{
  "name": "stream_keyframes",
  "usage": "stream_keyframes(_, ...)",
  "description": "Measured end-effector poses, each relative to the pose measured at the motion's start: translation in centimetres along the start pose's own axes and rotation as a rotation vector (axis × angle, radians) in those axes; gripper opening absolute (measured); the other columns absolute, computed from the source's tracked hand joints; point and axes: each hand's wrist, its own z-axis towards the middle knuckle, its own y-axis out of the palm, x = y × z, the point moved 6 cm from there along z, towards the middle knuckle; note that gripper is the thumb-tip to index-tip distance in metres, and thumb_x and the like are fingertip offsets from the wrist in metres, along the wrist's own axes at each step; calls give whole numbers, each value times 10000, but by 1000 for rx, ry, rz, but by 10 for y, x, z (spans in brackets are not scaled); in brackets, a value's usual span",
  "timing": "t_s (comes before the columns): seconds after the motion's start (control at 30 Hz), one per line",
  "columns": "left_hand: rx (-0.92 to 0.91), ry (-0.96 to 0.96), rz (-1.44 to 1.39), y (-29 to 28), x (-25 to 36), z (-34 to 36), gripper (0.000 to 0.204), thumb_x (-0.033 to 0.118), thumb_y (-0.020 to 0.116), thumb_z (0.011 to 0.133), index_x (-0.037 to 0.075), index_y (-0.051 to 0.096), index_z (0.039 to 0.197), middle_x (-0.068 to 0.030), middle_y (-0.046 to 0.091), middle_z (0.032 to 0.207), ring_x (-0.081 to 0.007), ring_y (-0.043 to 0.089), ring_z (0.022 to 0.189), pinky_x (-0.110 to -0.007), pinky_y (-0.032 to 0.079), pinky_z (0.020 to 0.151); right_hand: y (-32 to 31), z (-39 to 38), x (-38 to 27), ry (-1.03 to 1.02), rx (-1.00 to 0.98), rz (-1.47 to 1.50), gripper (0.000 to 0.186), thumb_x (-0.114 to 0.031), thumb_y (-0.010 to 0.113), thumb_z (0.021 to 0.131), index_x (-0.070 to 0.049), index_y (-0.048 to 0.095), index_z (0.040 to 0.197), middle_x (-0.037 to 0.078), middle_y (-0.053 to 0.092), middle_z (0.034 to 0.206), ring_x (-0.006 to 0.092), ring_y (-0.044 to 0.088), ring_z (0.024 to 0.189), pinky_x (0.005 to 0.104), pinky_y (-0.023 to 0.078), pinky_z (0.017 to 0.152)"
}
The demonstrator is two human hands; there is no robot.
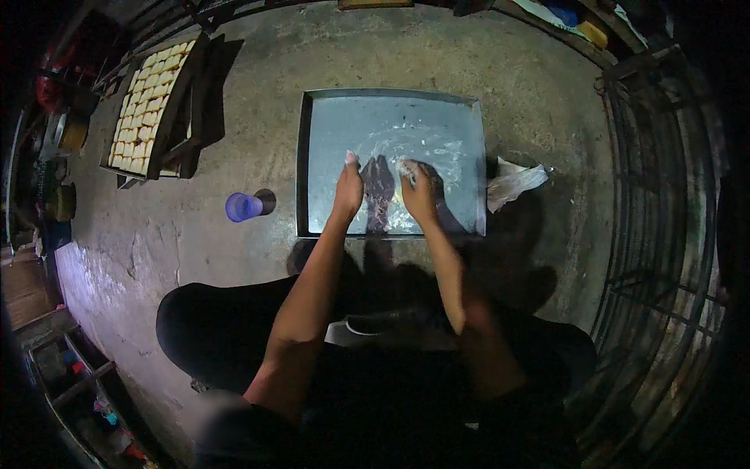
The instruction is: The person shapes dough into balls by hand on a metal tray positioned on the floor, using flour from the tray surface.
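Observation:
A wide, shallow metal tray (336, 125) with raised edges lies on the floor in front of me, smeared with a white, floury film in its middle and right part. Over its left half is my left hand (349, 191), seen edge-on, its fingers stretched forward and nothing visible in them. My right hand (418, 191) is above the smeared area, fingers curled in. Something whitish shows at those fingertips, too small to make out. Both hands cast dark shadows on the tray.
A crumpled pale cloth (516, 184) lies against the tray's right side. To the left stands a purple cup (244, 207). Farther left, a tilted tray of pale dough pieces (152, 105) rests on a stand. Metal racks (656, 195) line the right side.

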Motion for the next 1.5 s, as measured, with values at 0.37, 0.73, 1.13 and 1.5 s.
stream_keyframes(0.37, -206, 309, 929, 17, -66, -9, 613, 329, 542, 913, 42, 411, 1438, -253, 357, 1497, -421, 318, 1403, -503, 280, 1147, 2, -53, 50, 45, -53, -222, 743, -139, 596, 880, 25, 229, 1505, 311, 261, 1519, 465, 260, 1414, 480, 252, 1165)
stream_keyframes(0.73, -375, 133, 1138, 22, -84, -37, 791, 229, 567, 893, 91, 154, 1554, -184, 93, 1621, -446, 98, 1477, -568, 194, 1163, 18, -45, 33, -226, -470, -408, 545, -19, 567, 843, -67, 481, 1378, 192, 407, 1473, 365, 434, 1330, 425, 406, 1074)
stream_keyframes(1.13, -383, 62, 1078, 20, -79, -35, 798, 309, 574, 895, 97, 174, 1552, -162, 119, 1620, -435, 112, 1477, -606, 181, 1156, 2, -26, 26, -216, -307, -287, 593, -120, 639, 831, -25, 462, 1389, 221, 442, 1449, 390, 373, 1377, 463, 323, 1128)
stream_keyframes(1.5, -280, 159, 1082, 19, -68, -41, 788, 268, 629, 840, 89, 272, 1520, -180, 172, 1600, -426, 177, 1462, -573, 222, 1154, -29, -55, 49, -10, -243, -342, 612, -193, 698, 806, -29, 503, 1362, 204, 415, 1474, 403, 418, 1336, 432, 369, 1099)
